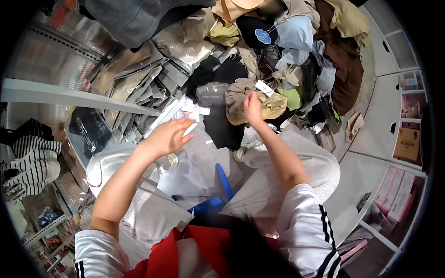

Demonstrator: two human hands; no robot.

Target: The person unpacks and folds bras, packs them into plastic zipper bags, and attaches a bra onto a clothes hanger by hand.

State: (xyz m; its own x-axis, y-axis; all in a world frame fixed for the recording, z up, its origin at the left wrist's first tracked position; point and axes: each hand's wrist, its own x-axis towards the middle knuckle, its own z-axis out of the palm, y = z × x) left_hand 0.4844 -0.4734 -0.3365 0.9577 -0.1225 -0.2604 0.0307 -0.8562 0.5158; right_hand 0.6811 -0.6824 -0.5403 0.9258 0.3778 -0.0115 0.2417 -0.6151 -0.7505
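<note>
Nearest us are our red garment (208,245) and, between our knees in pale trousers (143,204), a blue object (208,206) with a long blue bar (224,181) on the grey floor (190,176). Our left hand (168,137) hovers palm down just beside some white papers (195,109), its fingers stretched forward close together and its thumb apart. Our right hand (252,110) meets the bunched taupe cloth (238,94), fingers curled in together; whether they pinch it we cannot tell

Black fabric (225,129) lies on the near side of that cloth, a grey lettered packet (211,94) crowds its left, and tan cloth (273,107) lies against its right, partly behind our hand. The taupe cloth is too crumpled for us to read a front or a clear long axis; the white tag (264,88) at its right slants from far left to near right. To our right, open compartments hold pink boxes (394,194) and, farther along, a brown carton (408,142). To our left, clear packets (139,83) with folded garments inside are stacked loosely beyond a white rail (83,95). Farther out, the heap climbs with light blue cloth (295,33), brown fabric (345,65) and a dark grey garment (125,18)
</note>
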